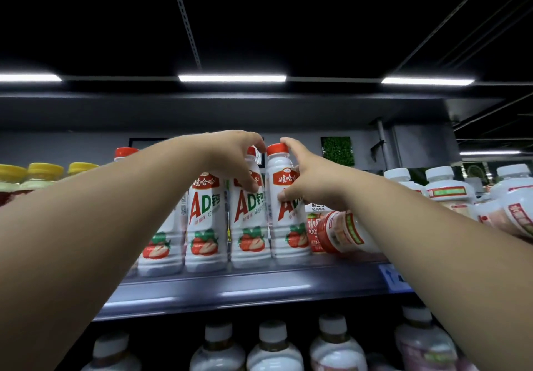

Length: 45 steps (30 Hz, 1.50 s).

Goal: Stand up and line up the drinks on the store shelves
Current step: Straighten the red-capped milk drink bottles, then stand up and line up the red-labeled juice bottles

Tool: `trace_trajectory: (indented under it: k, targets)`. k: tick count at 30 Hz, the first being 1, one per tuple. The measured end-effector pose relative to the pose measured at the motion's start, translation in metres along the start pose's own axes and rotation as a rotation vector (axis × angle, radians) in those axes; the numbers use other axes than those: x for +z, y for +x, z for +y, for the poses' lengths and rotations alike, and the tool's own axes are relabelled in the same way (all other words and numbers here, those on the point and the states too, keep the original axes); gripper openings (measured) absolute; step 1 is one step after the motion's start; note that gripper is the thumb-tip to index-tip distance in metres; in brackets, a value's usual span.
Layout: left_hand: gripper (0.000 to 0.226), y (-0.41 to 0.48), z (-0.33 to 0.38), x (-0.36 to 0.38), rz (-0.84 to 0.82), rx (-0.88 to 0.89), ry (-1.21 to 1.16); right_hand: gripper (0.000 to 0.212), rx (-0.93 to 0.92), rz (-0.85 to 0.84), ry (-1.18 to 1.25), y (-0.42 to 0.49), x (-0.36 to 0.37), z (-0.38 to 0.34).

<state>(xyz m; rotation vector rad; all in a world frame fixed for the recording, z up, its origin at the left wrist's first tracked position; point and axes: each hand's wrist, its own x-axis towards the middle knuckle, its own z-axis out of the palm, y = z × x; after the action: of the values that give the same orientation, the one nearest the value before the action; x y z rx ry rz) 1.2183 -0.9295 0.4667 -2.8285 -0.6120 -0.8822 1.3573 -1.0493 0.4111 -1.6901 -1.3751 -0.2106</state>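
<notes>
Reaching to the shelf (259, 287) at frame centre, a person's left hand (232, 156) grips one red-capped bottle (250, 226) by its shoulder while the right hand (310, 181) clasps the neighbouring bottle (285, 226); full, smooth and rigid, they probably favour a firm mid-body hold.

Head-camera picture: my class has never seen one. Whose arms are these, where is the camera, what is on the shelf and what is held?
No machine here: a person wears one wide-angle camera on the head, so both bare arms reach in from below. The left hand grips one red-capped strawberry drink bottle; the right hand grips the neighbouring bottle. Both stand upright in a row on the upper shelf. To their right a white bottle lies on its side. Yellow-capped bottles stand at far left, and white-capped bottles stand on the shelf below.
</notes>
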Motion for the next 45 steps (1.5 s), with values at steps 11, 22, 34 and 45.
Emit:
trace_trajectory:
  k: [11,22,34,45]
  targets:
    - [0.081,-0.003,0.000,0.001,0.029,0.008,0.111,0.110,0.074,-0.020,-0.065,-0.003,0.003,-0.005]
    - [0.083,-0.009,0.001,0.006,0.135,0.013,0.186,0.111,0.075,-0.024,-0.201,-0.009,0.002,-0.010]
    - [0.098,-0.018,0.021,0.017,0.215,0.079,0.267,0.120,-0.040,-0.042,-0.291,-0.019,-0.023,-0.006]
    - [0.100,-0.033,0.083,0.054,0.175,0.300,0.283,0.055,-0.075,0.003,-0.323,-0.066,-0.090,0.028]
